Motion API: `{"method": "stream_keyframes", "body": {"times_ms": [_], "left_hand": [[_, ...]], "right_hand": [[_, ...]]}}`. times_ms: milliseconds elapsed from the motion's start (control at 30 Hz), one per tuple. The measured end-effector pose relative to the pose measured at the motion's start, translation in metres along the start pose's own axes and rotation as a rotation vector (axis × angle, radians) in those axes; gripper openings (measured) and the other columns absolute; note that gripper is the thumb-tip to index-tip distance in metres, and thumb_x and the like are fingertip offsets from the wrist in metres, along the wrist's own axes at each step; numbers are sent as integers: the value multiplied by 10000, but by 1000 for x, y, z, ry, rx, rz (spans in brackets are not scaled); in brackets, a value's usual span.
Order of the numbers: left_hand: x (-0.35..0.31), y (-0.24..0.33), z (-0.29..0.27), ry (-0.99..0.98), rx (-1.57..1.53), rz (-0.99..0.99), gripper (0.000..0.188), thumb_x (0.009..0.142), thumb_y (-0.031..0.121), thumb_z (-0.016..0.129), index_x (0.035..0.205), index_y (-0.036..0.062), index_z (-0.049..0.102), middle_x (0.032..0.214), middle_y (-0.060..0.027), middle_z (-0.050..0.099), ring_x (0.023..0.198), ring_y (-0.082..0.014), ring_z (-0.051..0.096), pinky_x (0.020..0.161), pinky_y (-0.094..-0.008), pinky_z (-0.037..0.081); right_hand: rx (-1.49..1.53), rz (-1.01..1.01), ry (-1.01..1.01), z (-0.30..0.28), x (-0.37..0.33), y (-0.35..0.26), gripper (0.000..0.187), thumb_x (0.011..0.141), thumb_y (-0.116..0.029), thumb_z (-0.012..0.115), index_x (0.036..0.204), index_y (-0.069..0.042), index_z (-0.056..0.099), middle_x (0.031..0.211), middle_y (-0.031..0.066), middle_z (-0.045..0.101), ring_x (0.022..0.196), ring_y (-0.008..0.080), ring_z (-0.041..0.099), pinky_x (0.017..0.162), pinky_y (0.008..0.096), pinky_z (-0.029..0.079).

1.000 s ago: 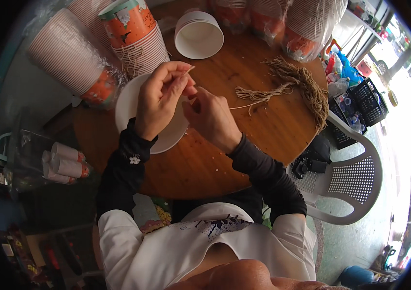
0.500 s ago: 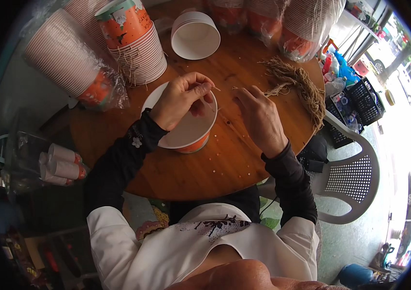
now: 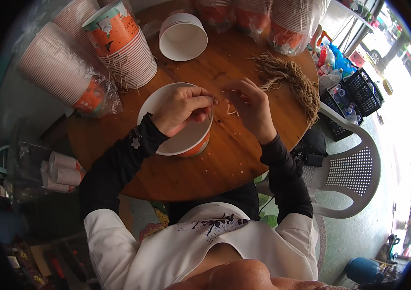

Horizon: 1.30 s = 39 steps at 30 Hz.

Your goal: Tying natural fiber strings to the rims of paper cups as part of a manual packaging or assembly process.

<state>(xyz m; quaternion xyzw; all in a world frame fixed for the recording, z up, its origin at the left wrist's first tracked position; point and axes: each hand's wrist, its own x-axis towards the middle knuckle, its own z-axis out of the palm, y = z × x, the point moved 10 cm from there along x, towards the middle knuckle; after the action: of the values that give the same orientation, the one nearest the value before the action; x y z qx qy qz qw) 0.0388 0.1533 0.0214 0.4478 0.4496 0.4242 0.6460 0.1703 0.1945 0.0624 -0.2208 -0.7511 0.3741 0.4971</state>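
My left hand (image 3: 186,110) hangs over the near rim area of a large white-lined paper bucket (image 3: 193,147) with an orange outside. Its thumb and forefinger are pinched on a thin strand of twine, of which only a small pale bit shows. Just to the right, my right hand (image 3: 251,107) is raised above the table, forefinger stretched out and the other fingers loosely curved. A short pale strand (image 3: 232,111) shows below those fingers; whether it hangs from them or lies on the wood is unclear. A bundle of tan twine (image 3: 296,87) lies beyond my right hand.
Nested paper buckets (image 3: 133,60) and plastic-wrapped stacks (image 3: 53,67) stand at the far left, white bowls (image 3: 183,41) at the back, more wrapped stacks (image 3: 287,26) behind. Small pale specks dot the round wooden table (image 3: 205,179). A grey plastic chair (image 3: 350,174) sits at the right.
My right hand has lifted slightly, its pinch loosening and its forefinger straightening. My left hand stays pinched, a little lower. The view has shifted slightly.
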Motion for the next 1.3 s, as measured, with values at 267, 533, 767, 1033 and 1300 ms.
{"method": "stream_keyframes", "body": {"times_ms": [267,533,767,1033,1300], "left_hand": [[4,-2,-4,16,1,-3,174,945,155,610,1000,-7,642,808,-15,634,636,-63,552,603,-196,448],[-1,12,-5,83,269,129,116,943,125,616,983,19,641,812,3,642,633,-48,567,599,-193,446],[-2,7,-13,100,398,32,147,971,186,579,926,55,630,786,22,630,587,-51,563,559,-197,438],[6,-7,-11,-17,-216,-44,152,960,161,595,991,21,644,854,-3,643,690,-70,594,611,-197,466],[1,-4,-6,34,-135,-32,189,938,112,610,1083,-5,645,912,-21,648,799,-74,594,752,-209,487]], "right_hand": [[-121,-210,4,6,-13,-35,211,815,15,686,1012,-62,688,907,70,612,719,178,620,623,284,506],[-198,-80,99,-10,-3,-23,91,845,-26,665,933,-50,662,853,80,588,697,228,619,599,312,510],[-356,-150,130,-16,1,-27,60,863,-81,653,920,-76,636,874,85,593,717,275,608,589,345,488],[-524,-264,-19,3,-6,-47,77,846,-104,672,905,-68,638,888,88,564,796,288,595,656,357,491],[-32,68,-23,11,6,-3,108,859,-51,666,959,-11,668,853,57,590,751,161,582,682,296,489]]}}
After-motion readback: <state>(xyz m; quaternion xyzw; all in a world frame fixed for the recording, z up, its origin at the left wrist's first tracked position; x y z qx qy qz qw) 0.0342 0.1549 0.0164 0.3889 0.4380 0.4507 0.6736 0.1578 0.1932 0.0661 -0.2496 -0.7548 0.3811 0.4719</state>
